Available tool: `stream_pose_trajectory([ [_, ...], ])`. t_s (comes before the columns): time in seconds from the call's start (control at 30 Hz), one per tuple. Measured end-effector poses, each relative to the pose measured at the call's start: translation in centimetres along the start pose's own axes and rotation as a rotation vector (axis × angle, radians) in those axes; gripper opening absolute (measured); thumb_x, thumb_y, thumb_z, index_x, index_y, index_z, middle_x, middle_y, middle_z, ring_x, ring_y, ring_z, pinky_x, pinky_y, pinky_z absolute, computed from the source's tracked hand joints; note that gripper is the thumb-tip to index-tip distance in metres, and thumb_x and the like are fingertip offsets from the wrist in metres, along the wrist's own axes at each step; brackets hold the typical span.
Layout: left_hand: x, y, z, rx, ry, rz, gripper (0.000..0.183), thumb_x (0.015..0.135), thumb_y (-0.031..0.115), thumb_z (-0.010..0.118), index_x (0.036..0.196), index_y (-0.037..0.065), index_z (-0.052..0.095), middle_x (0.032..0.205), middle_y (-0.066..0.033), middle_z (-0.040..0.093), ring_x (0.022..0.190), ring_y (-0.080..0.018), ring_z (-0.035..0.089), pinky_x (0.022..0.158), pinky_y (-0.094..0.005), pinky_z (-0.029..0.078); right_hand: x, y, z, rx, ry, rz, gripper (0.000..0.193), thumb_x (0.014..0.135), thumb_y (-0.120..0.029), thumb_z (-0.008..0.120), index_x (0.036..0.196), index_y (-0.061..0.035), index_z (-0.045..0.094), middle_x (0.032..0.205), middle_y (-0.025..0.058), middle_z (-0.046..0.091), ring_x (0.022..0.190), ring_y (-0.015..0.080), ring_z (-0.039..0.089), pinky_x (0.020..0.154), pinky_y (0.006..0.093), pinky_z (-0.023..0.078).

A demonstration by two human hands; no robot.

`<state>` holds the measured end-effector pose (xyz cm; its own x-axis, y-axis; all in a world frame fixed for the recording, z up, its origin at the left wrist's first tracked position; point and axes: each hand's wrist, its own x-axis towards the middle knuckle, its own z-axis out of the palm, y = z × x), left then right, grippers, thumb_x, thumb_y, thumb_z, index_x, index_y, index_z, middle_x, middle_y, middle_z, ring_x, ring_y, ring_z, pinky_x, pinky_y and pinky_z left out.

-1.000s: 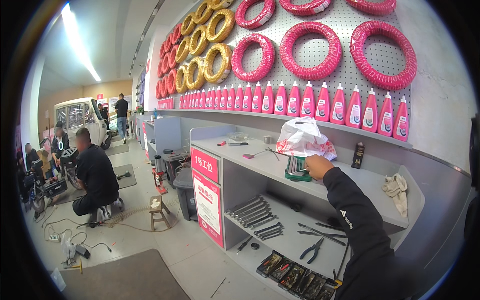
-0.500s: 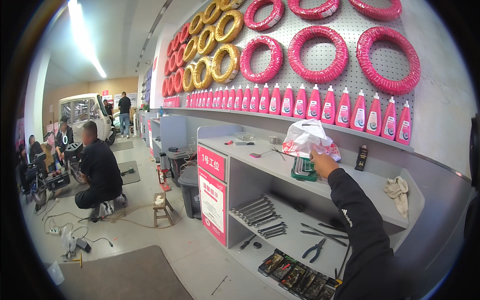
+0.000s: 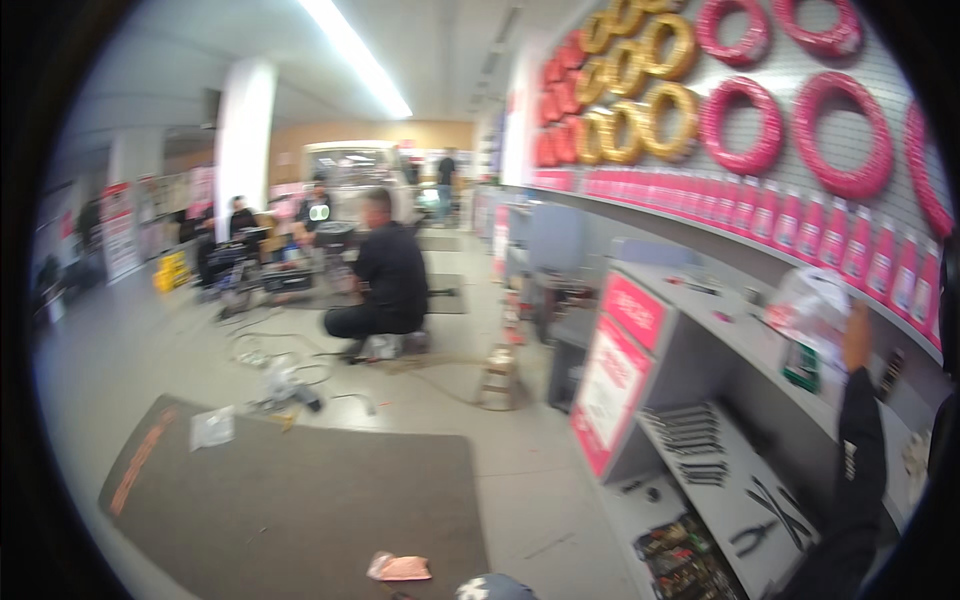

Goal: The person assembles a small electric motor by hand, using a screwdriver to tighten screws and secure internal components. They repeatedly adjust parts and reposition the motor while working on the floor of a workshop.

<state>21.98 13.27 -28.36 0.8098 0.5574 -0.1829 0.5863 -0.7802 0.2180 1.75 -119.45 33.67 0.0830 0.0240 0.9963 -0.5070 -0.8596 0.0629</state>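
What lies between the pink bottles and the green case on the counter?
In the head view, the white plastic bag sits between them, beside the right hand.

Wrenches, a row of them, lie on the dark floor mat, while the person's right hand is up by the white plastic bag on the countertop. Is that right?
One thing is wrong: the wrenches lie on the shelf below the countertop, as the head view shows. The right hand is up by the white plastic bag there.

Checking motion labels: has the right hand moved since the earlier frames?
Yes: the right hand has shifted toward the row of pink bottles, away from the green case.
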Motion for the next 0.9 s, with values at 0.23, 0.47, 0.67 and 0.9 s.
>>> stream_pose_trajectory([
  [0.23,-1.8,-7.2,-0.7,0.208,0.109,-0.171,0.096,0.087,0.073,0.081,0.160,0.014,0.057,0.168,-0.0189,0.053,0.156,-0.0406,0.047,0.129,-0.0530,0.040,1.3,-13.0,2.9,0.158,-0.048,0.125,0.031,0.120,-0.023,0.055,0.139,0.0013,0.061,0.103,0.0193,0.074,0.094,0.0328,0.074,0.084,0.0437,0.056],
  [0.47,-0.7,-10.1,5.3,0.143,0.312,-0.058,0.086,0.087,0.065,0.082,0.148,0.007,0.063,0.159,-0.0260,0.056,0.147,-0.0454,0.051,0.122,-0.0569,0.042,-6.3,-54.6,8.5,1.214,-0.646,0.479,0.017,0.114,-0.019,0.058,0.108,-0.0049,0.053,0.101,0.0174,0.079,0.079,0.0208,0.078,0.071,0.0306,0.062],
  [0.67,1.9,-7.6,5.7,-0.009,0.279,-0.049,0.093,0.080,0.066,0.088,0.150,0.010,0.064,0.171,-0.0297,0.042,0.156,-0.0508,0.040,0.129,-0.0626,0.034,-27.3,-88.7,7.6,1.746,-1.708,0.842,0.018,0.113,-0.025,0.053,0.102,-0.0111,0.056,0.086,0.0065,0.063,0.078,0.0228,0.072,0.073,0.0353,0.060],
  [0.9,2.6,-7.4,6.5,0.036,0.367,-0.177,0.047,0.098,0.045,0.075,0.138,0.019,0.072,0.170,-0.0116,0.049,0.156,-0.0348,0.042,0.124,-0.0537,0.033,-62.8,-115.6,-9.9,1.484,-2.748,0.197,0.027,0.112,-0.027,0.066,0.101,-0.0020,0.069,0.071,-0.0005,0.053,0.054,0.0102,0.047,0.048,0.0305,0.038],
])
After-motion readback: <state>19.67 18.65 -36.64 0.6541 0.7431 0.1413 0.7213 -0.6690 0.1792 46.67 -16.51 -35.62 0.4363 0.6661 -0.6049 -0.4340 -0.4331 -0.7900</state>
